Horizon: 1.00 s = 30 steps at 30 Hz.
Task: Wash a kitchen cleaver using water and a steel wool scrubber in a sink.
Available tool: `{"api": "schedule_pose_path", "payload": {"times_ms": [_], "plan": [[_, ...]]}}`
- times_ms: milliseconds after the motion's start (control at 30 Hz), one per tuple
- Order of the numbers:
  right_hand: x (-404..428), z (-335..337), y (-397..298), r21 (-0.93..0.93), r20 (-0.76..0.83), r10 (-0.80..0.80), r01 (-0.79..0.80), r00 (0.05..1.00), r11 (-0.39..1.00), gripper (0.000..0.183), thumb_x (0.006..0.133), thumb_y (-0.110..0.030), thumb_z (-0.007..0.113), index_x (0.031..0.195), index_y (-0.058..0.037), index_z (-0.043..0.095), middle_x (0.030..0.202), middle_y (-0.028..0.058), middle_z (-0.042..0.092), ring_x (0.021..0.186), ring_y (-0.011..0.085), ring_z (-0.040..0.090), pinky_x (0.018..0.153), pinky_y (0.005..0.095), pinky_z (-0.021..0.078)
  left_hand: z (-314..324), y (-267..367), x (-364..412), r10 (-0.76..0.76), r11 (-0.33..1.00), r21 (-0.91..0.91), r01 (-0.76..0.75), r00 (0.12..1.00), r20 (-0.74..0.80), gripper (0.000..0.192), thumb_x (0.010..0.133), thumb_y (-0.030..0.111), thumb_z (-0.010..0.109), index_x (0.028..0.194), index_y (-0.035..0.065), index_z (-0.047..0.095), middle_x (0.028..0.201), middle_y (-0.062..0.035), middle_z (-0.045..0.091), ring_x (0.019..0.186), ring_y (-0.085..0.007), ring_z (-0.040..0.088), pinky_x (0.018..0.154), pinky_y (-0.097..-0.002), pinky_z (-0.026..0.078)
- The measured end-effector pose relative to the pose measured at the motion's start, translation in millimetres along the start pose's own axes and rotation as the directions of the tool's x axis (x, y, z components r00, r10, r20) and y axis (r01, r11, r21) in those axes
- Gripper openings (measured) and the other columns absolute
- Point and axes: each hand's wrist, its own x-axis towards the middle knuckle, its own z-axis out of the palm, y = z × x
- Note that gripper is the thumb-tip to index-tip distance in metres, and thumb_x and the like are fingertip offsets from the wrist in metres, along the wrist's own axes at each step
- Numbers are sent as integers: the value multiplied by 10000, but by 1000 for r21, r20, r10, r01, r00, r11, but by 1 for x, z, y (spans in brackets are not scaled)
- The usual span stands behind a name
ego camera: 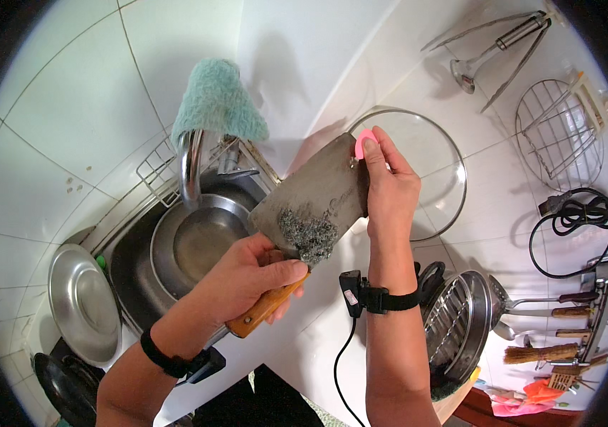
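My left hand [256, 272] grips the wooden handle [256, 315] of a cleaver, its thumb laid along the base of the blade. The broad, dull grey blade [312, 184] is tilted up over the edge of the sink, with dark smudges on its face. A clump of steel wool [312, 232] lies on the blade close to my left thumb. At the far upper corner, my right hand [392, 181] pinches a small pink piece [366, 141], apparently plastic, against the blade. Part of that piece is hidden by the fingers.
Left, a sink [133, 267] holds a metal pan [202, 240] under a faucet [190, 165] draped with a green cloth [218, 99]. A metal basin [85, 304] leans beside it. A glass lid [432, 171] stands against the tiles. Racked pans [458, 325] and hanging utensils [565, 312] are at right.
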Motion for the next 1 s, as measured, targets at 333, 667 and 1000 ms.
{"api": "schedule_pose_path", "payload": {"times_ms": [333, 667, 1000], "plan": [[0, 1, 5, -4, 8, 13, -13, 1000, 1000, 390, 982, -267, 756, 1292, -32, 727, 1033, 76, 754, 871, 98, 644, 807, 247, 534, -11, -10, -6, 37, 999, -5, -37, 999, 19, 317, 956, 192, 745, 1163, 8, 592, 867, -113, 670, 536, -168, 625, 463, -305, 500], [-17, -7, 10, -125, -65, -169, 160, 983, 979, 384, 1053, -289, 649, 1343, -43, 698, 935, -5, 635, 847, 79, 522, 834, 231, 449, -48, -36, -24, 42, 999, -12, -42, 999, -10, 321, 948, 200, 761, 1145, 7, 597, 880, -109, 680, 576, -170, 647, 487, -304, 523], [-168, 8, 53, -256, 436, -479, 615, 762, 746, 379, 881, -112, 767, 1253, -50, 723, 1060, 146, 655, 943, 298, 637, 858, 375, 523, -100, -100, -63, -14, 1000, -15, 11, 988, -151, 382, 860, 89, 848, 1135, 3, 597, 904, -96, 692, 745, -181, 690, 663, -324, 581]]}}
